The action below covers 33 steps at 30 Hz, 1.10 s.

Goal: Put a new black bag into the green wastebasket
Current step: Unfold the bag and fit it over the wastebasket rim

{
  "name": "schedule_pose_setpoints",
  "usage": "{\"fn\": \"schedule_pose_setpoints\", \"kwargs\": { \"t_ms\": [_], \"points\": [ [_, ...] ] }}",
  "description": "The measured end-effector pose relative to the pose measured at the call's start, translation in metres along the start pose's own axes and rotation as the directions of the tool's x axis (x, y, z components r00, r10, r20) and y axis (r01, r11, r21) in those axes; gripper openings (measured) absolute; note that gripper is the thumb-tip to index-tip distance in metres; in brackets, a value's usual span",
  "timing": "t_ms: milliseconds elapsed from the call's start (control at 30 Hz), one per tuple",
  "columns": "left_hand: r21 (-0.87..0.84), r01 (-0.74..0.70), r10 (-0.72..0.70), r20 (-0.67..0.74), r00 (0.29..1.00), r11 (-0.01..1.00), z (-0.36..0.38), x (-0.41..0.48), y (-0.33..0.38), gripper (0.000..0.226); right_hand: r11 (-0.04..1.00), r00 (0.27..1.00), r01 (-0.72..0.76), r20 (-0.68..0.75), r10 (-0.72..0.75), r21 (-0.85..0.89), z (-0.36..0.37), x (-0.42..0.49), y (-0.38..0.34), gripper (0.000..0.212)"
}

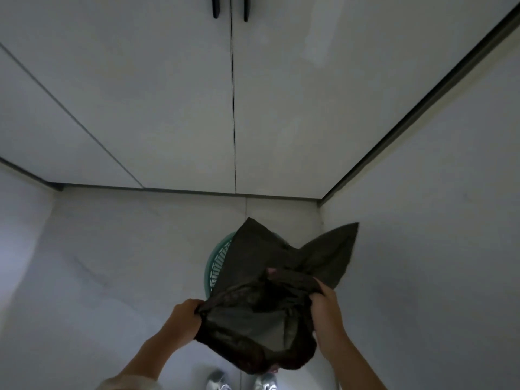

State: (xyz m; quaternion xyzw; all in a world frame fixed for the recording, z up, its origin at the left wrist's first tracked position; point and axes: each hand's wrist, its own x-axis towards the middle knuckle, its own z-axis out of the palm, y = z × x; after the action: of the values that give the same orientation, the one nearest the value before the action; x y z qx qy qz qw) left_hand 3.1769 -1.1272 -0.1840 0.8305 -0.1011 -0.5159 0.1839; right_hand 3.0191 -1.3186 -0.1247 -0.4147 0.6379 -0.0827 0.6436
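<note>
A thin black bag (261, 277) hangs spread open in the air above the floor. My left hand (187, 312) grips the bag's mouth on the left side. My right hand (326, 308) grips the mouth on the right side. Between them the opening faces me and shows the grey inside. Two pointed corners of the bag stick up and away. Below and behind the bag stands the green wastebasket (219, 261), with only its slatted left rim showing; the rest is hidden by the bag.
White cabinet doors (197, 108) with two dark handles (230, 7) rise straight ahead. A white wall (436, 220) closes the right side, near the basket. Pale floor (112, 263) stretches to the left. My two shoes (242, 382) show at the bottom edge.
</note>
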Motion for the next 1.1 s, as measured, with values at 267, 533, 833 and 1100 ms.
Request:
{"fn": "schedule_pose_setpoints", "kwargs": {
  "t_ms": [267,533,833,1100],
  "points": [
    [0.065,-0.008,0.006,0.025,1.0,0.998,0.013,0.043,-0.01,0.033,0.939,0.912,-0.102,0.345,0.22,-0.329,0.093,0.049,0.028,0.03],
    [0.634,-0.238,0.145,0.195,0.97,0.736,0.039,0.051,-0.018,0.041,0.727,0.962,0.264,0.123,-0.242,-0.634,0.042,0.076,0.052,0.032],
    [-0.058,0.109,-0.085,0.31,0.947,0.992,0.082,0.119,0.026,0.034,0.776,0.954,0.117,0.287,0.086,-0.62,0.057,0.162,0.082,0.037],
    [0.014,-0.086,0.087,-0.256,0.963,0.996,0.062,0.152,0.012,0.026,0.696,0.958,0.158,0.28,0.064,-0.701,0.077,0.179,0.108,0.039]
  ]
}}
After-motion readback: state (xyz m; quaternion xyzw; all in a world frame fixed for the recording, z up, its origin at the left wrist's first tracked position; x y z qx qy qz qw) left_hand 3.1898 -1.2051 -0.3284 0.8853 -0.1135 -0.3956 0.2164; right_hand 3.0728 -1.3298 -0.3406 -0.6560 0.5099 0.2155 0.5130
